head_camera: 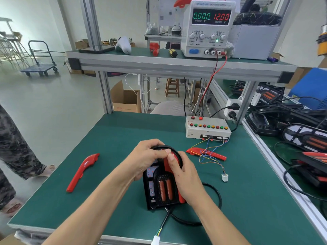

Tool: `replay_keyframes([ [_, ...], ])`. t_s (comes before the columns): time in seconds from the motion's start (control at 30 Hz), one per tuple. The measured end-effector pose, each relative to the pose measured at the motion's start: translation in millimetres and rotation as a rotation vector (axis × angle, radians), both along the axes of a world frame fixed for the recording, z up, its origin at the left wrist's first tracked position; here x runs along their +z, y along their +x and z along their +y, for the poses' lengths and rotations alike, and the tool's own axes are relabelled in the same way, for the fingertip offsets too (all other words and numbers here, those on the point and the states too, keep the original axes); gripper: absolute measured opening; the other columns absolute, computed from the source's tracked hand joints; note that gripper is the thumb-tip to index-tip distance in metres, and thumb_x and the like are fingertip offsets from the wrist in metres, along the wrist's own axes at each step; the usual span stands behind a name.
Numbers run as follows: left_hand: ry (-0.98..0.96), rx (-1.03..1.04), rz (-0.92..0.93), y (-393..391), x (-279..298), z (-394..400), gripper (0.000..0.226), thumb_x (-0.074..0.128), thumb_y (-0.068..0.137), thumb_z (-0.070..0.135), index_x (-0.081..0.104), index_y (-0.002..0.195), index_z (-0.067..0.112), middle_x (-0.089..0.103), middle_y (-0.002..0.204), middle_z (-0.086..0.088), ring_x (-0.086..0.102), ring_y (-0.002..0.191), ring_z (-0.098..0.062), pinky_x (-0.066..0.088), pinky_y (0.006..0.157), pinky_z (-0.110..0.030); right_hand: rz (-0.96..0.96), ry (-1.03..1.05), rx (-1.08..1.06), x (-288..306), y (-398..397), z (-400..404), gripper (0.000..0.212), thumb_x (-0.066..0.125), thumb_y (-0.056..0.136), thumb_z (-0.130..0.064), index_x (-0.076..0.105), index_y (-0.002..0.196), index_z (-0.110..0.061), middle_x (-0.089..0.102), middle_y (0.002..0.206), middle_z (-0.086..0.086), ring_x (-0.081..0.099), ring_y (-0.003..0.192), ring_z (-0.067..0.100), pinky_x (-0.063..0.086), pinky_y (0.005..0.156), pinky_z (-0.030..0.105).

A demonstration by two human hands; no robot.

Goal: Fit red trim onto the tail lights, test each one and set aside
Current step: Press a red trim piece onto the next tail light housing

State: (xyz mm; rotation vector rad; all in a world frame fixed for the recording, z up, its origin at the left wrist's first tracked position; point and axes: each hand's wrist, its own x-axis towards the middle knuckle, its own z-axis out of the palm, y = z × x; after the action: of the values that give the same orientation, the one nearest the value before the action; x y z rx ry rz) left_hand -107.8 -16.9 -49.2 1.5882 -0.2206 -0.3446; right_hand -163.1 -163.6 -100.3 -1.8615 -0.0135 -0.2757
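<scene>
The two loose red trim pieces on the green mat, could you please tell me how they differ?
The left trim piece lies alone on bare mat, running diagonally with its wide end away from the person. The right trim piece lies nearly crosswise below the tester box, with the box's coloured wires draped over it. The left one shows a glossy curved face; the right looks flatter. Both are red, and neither hand touches them.

Bare forearms converging at centre, grips meeting thumb to thumb

Left grip [147, 156] curled over from the left, thumb stretched rightward; right grip [184, 175] curled in from the right, thumb pressed down beside the left thumb tip, wrists angled inward
</scene>
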Motion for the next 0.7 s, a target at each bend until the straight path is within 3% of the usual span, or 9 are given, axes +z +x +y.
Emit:
replay_keyframes([
  [0.13,0.033,-0.012,-0.038,0,-4,4,0.017,0.074,0.091,0.013,0.068,0.096,-0.003,0.07,0.08,-0.007,0.067,0.073,-0.018,0.056,0.07,-0.026,0.008,-0.026,0.004,-5,3,-1,0.038,0.049,0.096,-0.063,0.063,0.101,-0.028,0.071,0.094,-0.008,0.065,0.09,0.005,0.052,0.083,0.03],
  [0.2,0.074,-0.031,-0.015,3,-4,7,0.019,0.074,0.092,0.017,0.07,0.099,0.0,0.071,0.082,-0.006,0.069,0.075,-0.016,0.056,0.07,-0.025,0.048,-0.001,0.041,-7,7,-3,0.044,0.048,0.095,-0.069,0.065,0.103,-0.029,0.072,0.098,-0.01,0.065,0.093,0.002,0.05,0.082,0.024],
  [0.27,0.081,-0.038,0.017,6,-4,8,0.02,0.073,0.093,0.019,0.071,0.101,0.001,0.073,0.084,-0.007,0.069,0.076,-0.018,0.057,0.073,-0.028,0.08,0.059,0.093,-8,10,-7,0.051,0.046,0.089,-0.076,0.066,0.105,-0.032,0.072,0.103,-0.013,0.066,0.097,0.0,0.049,0.083,0.019],
  [0.37,0.023,0.009,0.083,10,-7,8,0.023,0.073,0.092,0.019,0.071,0.104,-0.001,0.075,0.09,-0.014,0.07,0.079,-0.023,0.059,0.079,-0.037,0.102,0.025,0.146,-13,11,-14,0.052,0.045,0.085,-0.078,0.066,0.109,-0.037,0.072,0.108,-0.017,0.065,0.102,-0.002,0.05,0.09,0.022],
  [0.5,0.032,0.04,0.076,13,-14,6,0.031,0.076,0.09,0.024,0.07,0.107,-0.001,0.075,0.103,-0.023,0.071,0.084,-0.026,0.058,0.088,-0.044,0.095,-0.151,0.03,-24,7,-19,0.052,0.043,0.088,-0.079,0.064,0.1,-0.032,0.07,0.097,-0.022,0.064,0.089,-0.002,0.048,0.079,0.02],
  [0.6,0.058,0.014,0.035,12,-18,6,0.035,0.083,0.082,0.019,0.069,0.109,0.001,0.076,0.102,-0.018,0.072,0.085,-0.023,0.061,0.081,-0.034,0.083,-0.196,-0.041,-28,6,-15,0.044,0.044,0.091,-0.073,0.06,0.086,-0.032,0.066,0.087,-0.028,0.06,0.08,-0.003,0.038,0.065,0.012],
  [0.7,0.066,0.017,0.029,14,-20,6,0.032,0.083,0.082,0.011,0.068,0.109,0.0,0.076,0.1,-0.017,0.072,0.084,-0.021,0.06,0.077,-0.029,0.067,-0.186,-0.048,-26,7,-13,0.05,0.043,0.089,-0.075,0.063,0.084,-0.029,0.066,0.078,-0.024,0.054,0.066,-0.003,0.037,0.062,0.015],
])
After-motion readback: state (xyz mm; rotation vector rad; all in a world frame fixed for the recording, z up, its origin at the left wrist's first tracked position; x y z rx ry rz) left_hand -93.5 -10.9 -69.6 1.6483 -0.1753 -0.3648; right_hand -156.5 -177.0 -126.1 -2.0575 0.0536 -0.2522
